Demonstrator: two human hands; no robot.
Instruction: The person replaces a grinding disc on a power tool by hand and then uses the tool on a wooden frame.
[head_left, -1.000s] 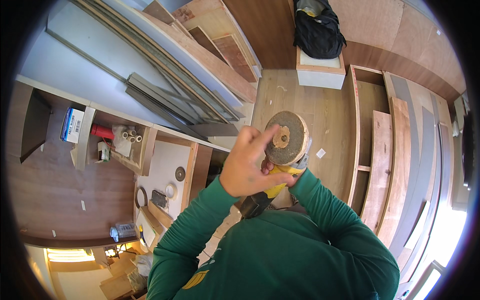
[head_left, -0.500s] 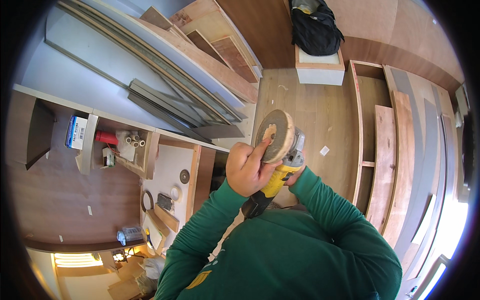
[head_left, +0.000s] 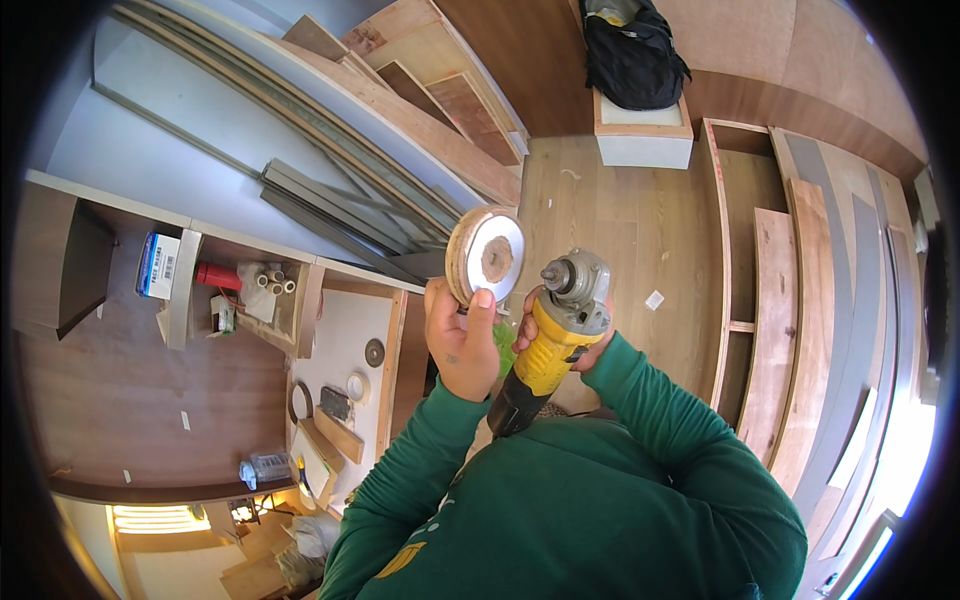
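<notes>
Head: left hand (head_left: 464, 345) pinching disc (head_left: 508, 250), right hand (head_left: 597, 353) wrapped round grinder (head_left: 547, 355)

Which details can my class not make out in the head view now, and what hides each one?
All in the head view:
Far face of the disc: turned away from the camera.
Some fingers of the left hand: behind the disc.
Part of the right hand: behind the yellow grinder.
Green thing: too little shows between left hand and grinder to identify it.
Top of the black backpack: cut off by the upper edge.
</notes>
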